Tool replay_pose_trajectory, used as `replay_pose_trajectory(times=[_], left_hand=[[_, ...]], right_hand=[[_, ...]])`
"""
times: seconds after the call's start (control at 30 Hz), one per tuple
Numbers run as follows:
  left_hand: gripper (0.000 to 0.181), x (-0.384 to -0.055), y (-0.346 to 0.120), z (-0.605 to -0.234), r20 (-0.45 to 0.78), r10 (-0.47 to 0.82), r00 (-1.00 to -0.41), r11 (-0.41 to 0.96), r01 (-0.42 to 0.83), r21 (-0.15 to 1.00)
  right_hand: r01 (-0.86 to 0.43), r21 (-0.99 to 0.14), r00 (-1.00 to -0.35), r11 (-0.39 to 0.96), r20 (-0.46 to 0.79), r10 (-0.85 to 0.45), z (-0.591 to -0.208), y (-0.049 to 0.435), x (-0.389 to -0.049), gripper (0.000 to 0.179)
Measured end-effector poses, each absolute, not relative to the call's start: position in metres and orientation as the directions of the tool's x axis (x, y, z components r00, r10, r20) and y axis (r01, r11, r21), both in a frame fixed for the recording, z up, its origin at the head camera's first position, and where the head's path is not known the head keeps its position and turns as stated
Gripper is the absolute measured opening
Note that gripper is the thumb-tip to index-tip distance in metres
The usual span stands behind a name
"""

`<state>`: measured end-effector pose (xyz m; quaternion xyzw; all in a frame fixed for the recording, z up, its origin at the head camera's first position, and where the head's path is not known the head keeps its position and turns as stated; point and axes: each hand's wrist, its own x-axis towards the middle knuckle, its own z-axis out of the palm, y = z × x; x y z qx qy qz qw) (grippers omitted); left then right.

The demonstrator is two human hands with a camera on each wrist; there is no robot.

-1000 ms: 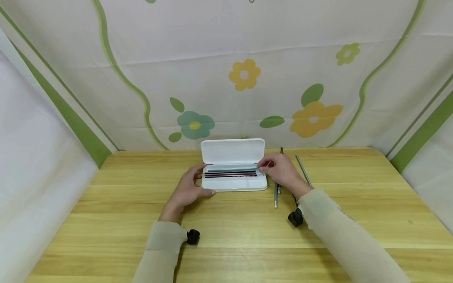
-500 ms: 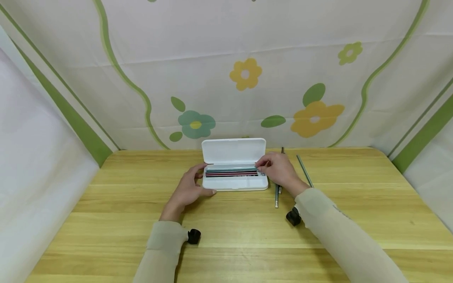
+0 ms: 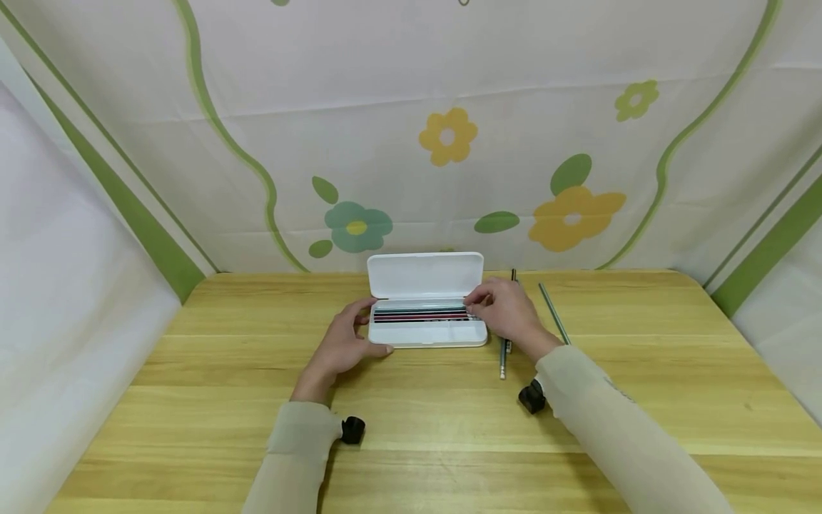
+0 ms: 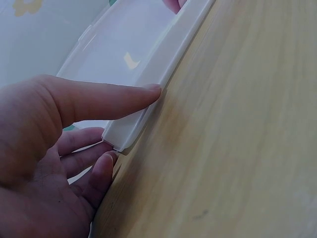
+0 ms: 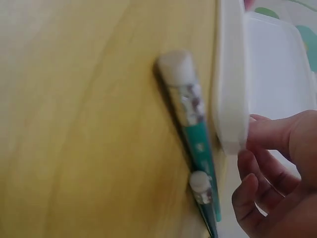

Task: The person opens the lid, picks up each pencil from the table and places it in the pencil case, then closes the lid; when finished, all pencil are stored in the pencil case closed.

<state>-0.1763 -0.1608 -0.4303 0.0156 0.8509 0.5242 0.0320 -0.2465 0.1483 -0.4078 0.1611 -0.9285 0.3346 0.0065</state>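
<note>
On the table (image 3: 193, 400) lies an open white case (image 3: 427, 335), its lid (image 3: 424, 274) standing up at the far side. Several pencils (image 3: 420, 315) lie side by side in the tray. The left hand (image 3: 339, 348) is spread at the left end of the case, the thumb on the near edge and the other fingers around the corner, steadying it. The right hand (image 3: 507, 312) is at the right end; its fingers seem to pinch the end of a pencil there, but the pictures do not show this grip clearly.

In my judgement, the biggest risk is that the light case slides or turns on the smooth wood if the right hand pushes a pencil hard while the left hand holds only the corner. A smaller risk: the sleeve (image 3: 578, 385) may brush the loose pencils (image 5: 193, 129) just beside the case, and they may roll away. The smallest: a pencil laid crooked over the others may stop the lid from closing.

No brand, label or writing can be read on the case or on the pencils; the prints there are blurred.
</note>
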Motion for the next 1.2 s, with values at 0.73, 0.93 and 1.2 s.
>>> replay_pose_trajectory(times=[0.73, 0.93, 1.2], left_hand=[[0.095, -0.175, -0.16, -0.43, -0.048, 0.06, -0.997, 0.445, -0.016, 0.896], [0.094, -0.175, -0.161, -0.431, -0.044, 0.056, -0.997, 0.454, -0.014, 0.891], [0.093, -0.175, -0.161, -0.43, -0.038, 0.066, -0.997, 0.449, -0.005, 0.893]], right_hand=[[-0.068, -0.856, -0.996, 0.513, 0.026, -0.089, -0.388, 0.209, -0.194, 0.037], [0.048, -0.901, -0.997, 0.431, -0.07, -0.037, -0.396, 0.23, -0.183, 0.043], [0.12, -0.901, -0.991, 0.417, -0.137, -0.011, -0.407, 0.253, -0.171, 0.048]])
